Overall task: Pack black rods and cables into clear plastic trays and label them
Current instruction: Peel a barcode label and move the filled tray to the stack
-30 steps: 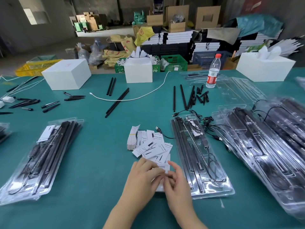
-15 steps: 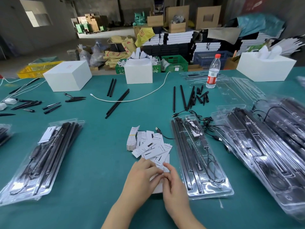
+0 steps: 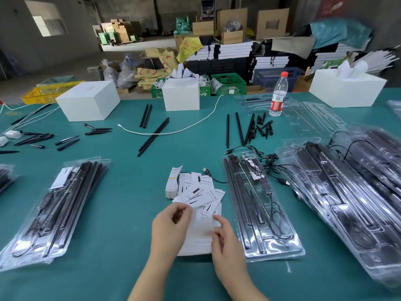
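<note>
Left hand (image 3: 171, 229): I see its grip pinching a white label sheet (image 3: 198, 233).
Right hand (image 3: 227, 242): fingers loosely apart, touching that sheet.
Tray (image 3: 263, 213): 3 o'clock of hands (rods, cable inside), on bench (image 3: 121, 213).

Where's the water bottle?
Head view, far right of centre: the bottle stands upright on the table, left of the big white box, behind loose rods.

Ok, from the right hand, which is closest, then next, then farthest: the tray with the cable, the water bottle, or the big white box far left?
Measured from the right hand in the head view:
1. Tray with the cable, just to its right.
2. Water bottle, far back, right of centre.
3. White box, far back on the left.
</note>
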Demonstrator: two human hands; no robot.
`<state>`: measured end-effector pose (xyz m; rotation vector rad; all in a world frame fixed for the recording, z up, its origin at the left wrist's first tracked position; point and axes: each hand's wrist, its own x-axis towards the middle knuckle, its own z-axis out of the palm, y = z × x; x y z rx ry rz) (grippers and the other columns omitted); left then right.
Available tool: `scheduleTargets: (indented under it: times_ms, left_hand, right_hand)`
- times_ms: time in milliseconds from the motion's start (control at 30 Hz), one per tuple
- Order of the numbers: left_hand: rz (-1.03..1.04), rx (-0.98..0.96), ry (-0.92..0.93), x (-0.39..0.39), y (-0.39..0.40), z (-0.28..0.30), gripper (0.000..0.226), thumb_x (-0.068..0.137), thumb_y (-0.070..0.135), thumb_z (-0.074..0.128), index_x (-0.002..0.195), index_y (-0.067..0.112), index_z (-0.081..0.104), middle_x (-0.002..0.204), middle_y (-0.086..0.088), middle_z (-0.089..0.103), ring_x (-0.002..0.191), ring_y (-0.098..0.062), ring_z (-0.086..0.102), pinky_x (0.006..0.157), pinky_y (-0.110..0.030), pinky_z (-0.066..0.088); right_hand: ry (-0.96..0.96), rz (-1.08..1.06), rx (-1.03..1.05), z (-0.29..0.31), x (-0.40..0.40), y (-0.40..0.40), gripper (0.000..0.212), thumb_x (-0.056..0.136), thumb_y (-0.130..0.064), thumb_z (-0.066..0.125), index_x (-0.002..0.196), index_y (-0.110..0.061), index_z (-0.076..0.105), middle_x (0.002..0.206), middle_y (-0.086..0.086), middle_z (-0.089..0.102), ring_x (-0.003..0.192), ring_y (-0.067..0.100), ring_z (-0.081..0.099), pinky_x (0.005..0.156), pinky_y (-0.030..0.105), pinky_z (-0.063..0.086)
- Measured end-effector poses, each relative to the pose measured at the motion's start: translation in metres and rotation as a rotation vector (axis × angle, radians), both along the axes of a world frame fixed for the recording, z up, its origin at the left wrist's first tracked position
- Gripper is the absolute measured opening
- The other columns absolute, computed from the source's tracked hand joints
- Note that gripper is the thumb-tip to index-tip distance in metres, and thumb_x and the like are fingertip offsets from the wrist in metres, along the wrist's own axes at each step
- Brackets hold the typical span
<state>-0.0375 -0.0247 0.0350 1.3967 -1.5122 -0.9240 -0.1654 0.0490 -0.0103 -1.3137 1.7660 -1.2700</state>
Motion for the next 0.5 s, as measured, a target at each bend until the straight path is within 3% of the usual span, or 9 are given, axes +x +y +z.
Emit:
scheduleTargets:
  times_ms: [100,167,267,333,400,500]
  left_hand:
    - [0.164,0.078,0.319,0.010,-0.008,0.010,0.011,0.092,0.019,0.068,0.082,0.019,0.073,0.062,0.003,0.061,0.056,-0.012,0.046,0.056,-0.024,0.038]
    - [0.159,0.064,0.441,0.015,-0.008,0.018,0.009,0.094,0.020,0.068,0.090,0.015,0.074,0.065,0.001,0.062,0.052,-0.011,0.042,0.052,-0.022,0.036]
    - [0.020,-0.007,0.404,0.011,0.002,0.028,0.011,0.094,0.016,0.068,0.088,0.022,0.075,0.074,0.000,0.069,0.053,-0.012,0.043,0.050,-0.016,0.040]
    - [-0.061,-0.031,0.368,0.003,0.007,0.028,0.018,0.092,0.010,0.068,0.086,0.025,0.076,0.075,0.000,0.070,0.053,-0.013,0.046,0.053,-0.017,0.044]
    - [-0.136,-0.029,0.356,-0.004,0.012,0.027,0.020,0.090,0.007,0.070,0.086,0.025,0.077,0.073,-0.002,0.069,0.053,-0.014,0.050,0.057,-0.018,0.047]
    - [-0.253,0.016,0.326,-0.016,0.019,0.026,0.022,0.089,0.006,0.071,0.090,0.028,0.077,0.074,-0.001,0.068,0.058,-0.014,0.053,0.061,-0.020,0.049]
  right_hand:
    - [-0.093,0.006,-0.004,-0.001,0.000,0.000,0.056,0.094,-0.001,0.048,0.125,-0.047,0.046,0.100,-0.012,0.068,0.080,0.011,0.063,0.074,0.032,0.051]
    - [-0.123,-0.021,-0.053,0.000,0.002,0.000,0.054,0.091,-0.001,0.051,0.121,-0.046,0.050,0.112,-0.016,0.060,0.094,0.009,0.061,0.084,0.032,0.052]
    - [0.087,-0.118,-0.187,0.002,0.004,0.004,0.037,0.087,-0.021,0.058,0.121,-0.035,0.058,0.121,-0.018,0.038,0.111,0.004,0.049,0.098,0.021,0.040]
    - [0.181,-0.132,-0.258,0.006,0.001,0.008,0.032,0.088,-0.039,0.053,0.118,-0.034,0.061,0.121,-0.017,0.039,0.115,0.003,0.045,0.097,0.011,0.033]
    - [0.038,-0.114,-0.211,0.019,-0.008,0.005,0.030,0.091,-0.047,0.045,0.104,-0.035,0.068,0.109,-0.019,0.056,0.105,0.004,0.056,0.089,0.013,0.040]
    - [-0.470,-0.057,0.028,0.050,-0.032,-0.011,0.036,0.096,-0.049,0.047,0.096,-0.022,0.072,0.087,0.002,0.071,0.072,0.011,0.063,0.066,0.028,0.050]
